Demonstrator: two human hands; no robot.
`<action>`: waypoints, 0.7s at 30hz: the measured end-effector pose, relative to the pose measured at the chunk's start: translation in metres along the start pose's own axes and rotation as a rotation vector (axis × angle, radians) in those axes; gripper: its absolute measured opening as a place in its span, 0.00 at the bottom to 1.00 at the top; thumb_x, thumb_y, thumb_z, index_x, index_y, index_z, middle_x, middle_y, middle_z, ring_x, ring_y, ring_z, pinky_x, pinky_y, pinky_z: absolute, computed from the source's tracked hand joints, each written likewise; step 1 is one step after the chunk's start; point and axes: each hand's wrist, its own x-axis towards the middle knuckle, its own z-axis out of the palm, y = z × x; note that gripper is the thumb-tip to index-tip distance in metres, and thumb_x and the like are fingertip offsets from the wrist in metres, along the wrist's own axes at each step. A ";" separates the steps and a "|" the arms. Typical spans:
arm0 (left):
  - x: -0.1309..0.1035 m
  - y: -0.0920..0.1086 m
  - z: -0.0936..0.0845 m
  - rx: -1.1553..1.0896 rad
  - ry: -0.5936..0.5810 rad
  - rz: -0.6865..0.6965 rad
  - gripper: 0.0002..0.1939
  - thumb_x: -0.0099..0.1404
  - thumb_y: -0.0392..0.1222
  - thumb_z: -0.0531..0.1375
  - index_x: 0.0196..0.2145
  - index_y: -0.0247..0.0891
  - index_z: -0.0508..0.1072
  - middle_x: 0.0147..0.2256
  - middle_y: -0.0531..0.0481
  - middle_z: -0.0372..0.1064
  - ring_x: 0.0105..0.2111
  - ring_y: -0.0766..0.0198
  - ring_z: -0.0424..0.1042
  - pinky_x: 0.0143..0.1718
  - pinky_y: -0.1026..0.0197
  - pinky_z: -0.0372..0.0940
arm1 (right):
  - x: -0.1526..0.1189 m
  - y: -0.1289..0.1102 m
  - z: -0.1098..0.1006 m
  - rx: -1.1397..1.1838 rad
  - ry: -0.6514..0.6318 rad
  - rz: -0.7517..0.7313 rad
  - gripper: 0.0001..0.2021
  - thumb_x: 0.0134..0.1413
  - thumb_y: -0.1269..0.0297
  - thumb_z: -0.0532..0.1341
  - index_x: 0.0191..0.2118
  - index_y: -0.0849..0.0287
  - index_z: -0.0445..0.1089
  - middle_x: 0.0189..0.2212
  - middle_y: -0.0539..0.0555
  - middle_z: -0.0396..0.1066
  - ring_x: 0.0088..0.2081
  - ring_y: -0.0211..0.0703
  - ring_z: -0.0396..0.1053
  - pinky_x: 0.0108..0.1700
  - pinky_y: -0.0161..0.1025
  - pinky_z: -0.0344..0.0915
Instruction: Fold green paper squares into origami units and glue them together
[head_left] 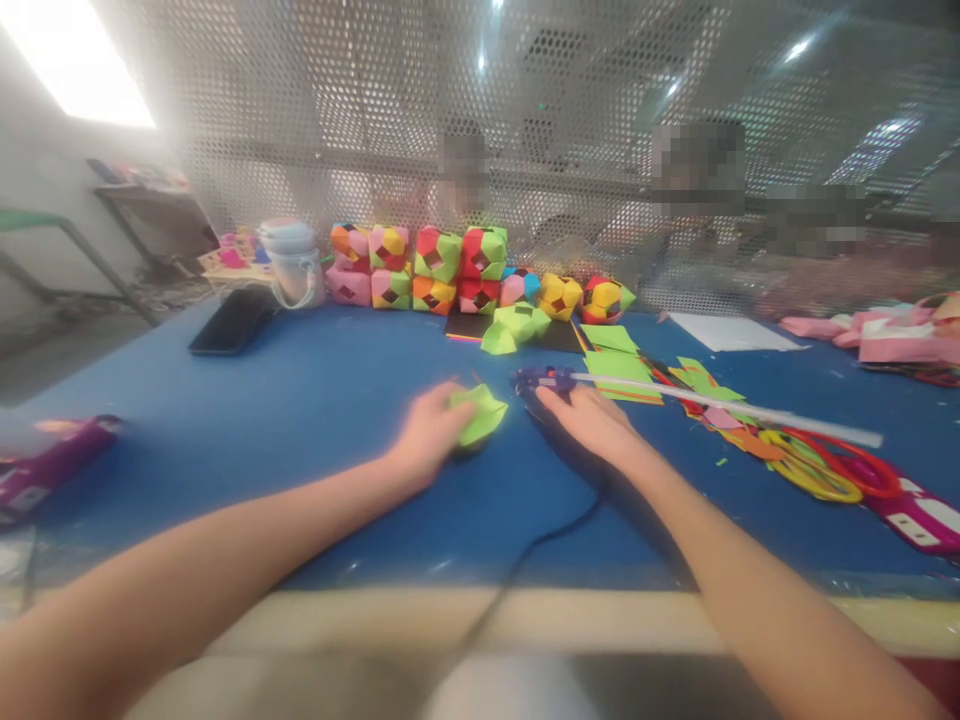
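Left hand point(433, 427) clamped on the green paper point(486, 414) over mid worktop point(352, 370), right hand point(596, 422) wrapped round the glue gun point(546, 379) nearby, I could get burned if a hot nozzle point(517, 379) slips leftward, or tugged if the cord point(534, 546) snags.

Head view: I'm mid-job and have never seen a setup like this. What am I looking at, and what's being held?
There's no machine here: these are a person's two bare hands, seen from one camera worn on their head, looking forward and down. The left hand holds a folded green paper piece, slightly blurred. The right hand grips what looks like a purple glue gun, with a long pale stick behind it and a dark cord. On the blue table, colourful folded-paper cubes line the back, some stacked two high. A dark phone-like slab lies left; green sheets lie beyond the right hand.
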 end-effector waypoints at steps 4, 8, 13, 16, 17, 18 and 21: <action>-0.003 -0.001 0.003 -0.066 -0.007 -0.022 0.08 0.53 0.41 0.60 0.29 0.36 0.64 0.21 0.52 0.69 0.20 0.65 0.70 0.22 0.63 0.64 | -0.021 -0.002 -0.033 -0.182 -0.020 0.017 0.25 0.54 0.42 0.49 0.21 0.57 0.67 0.21 0.55 0.70 0.23 0.45 0.67 0.25 0.37 0.55; -0.003 -0.004 0.002 -0.067 0.002 -0.025 0.11 0.53 0.43 0.61 0.30 0.36 0.65 0.22 0.52 0.70 0.21 0.65 0.70 0.25 0.61 0.66 | -0.043 -0.014 -0.052 -0.023 -0.095 -0.025 0.21 0.54 0.49 0.52 0.17 0.56 0.62 0.16 0.49 0.64 0.20 0.39 0.62 0.22 0.34 0.52; -0.008 -0.006 0.003 0.024 -0.002 0.032 0.11 0.53 0.45 0.61 0.30 0.36 0.67 0.24 0.51 0.70 0.23 0.65 0.69 0.25 0.64 0.63 | -0.044 -0.034 -0.022 0.562 -0.075 -0.173 0.11 0.52 0.54 0.56 0.29 0.57 0.65 0.24 0.48 0.69 0.24 0.35 0.64 0.27 0.32 0.61; -0.014 -0.005 0.005 0.105 -0.020 0.072 0.12 0.53 0.46 0.62 0.29 0.35 0.69 0.23 0.52 0.68 0.23 0.67 0.67 0.25 0.66 0.60 | -0.038 -0.040 0.002 0.765 -0.043 -0.187 0.10 0.48 0.57 0.59 0.32 0.58 0.65 0.29 0.50 0.70 0.28 0.37 0.67 0.32 0.34 0.64; -0.015 -0.005 0.006 0.125 -0.030 0.082 0.12 0.53 0.46 0.61 0.29 0.35 0.69 0.23 0.53 0.68 0.23 0.67 0.66 0.25 0.66 0.60 | -0.036 -0.041 0.008 0.808 -0.049 -0.185 0.09 0.48 0.58 0.59 0.32 0.59 0.65 0.28 0.50 0.70 0.28 0.37 0.66 0.32 0.34 0.64; -0.017 -0.004 0.007 0.142 -0.038 0.092 0.11 0.53 0.46 0.61 0.29 0.35 0.69 0.24 0.53 0.67 0.24 0.68 0.65 0.25 0.66 0.59 | -0.034 -0.041 0.012 0.845 -0.058 -0.183 0.08 0.47 0.59 0.59 0.31 0.59 0.65 0.27 0.50 0.69 0.27 0.37 0.66 0.31 0.34 0.64; -0.019 -0.002 0.008 0.176 -0.052 0.119 0.11 0.53 0.46 0.61 0.29 0.35 0.70 0.25 0.53 0.67 0.25 0.68 0.64 0.27 0.66 0.59 | -0.033 -0.041 0.017 0.923 -0.062 -0.173 0.06 0.47 0.62 0.59 0.28 0.59 0.64 0.23 0.49 0.66 0.25 0.36 0.64 0.28 0.34 0.63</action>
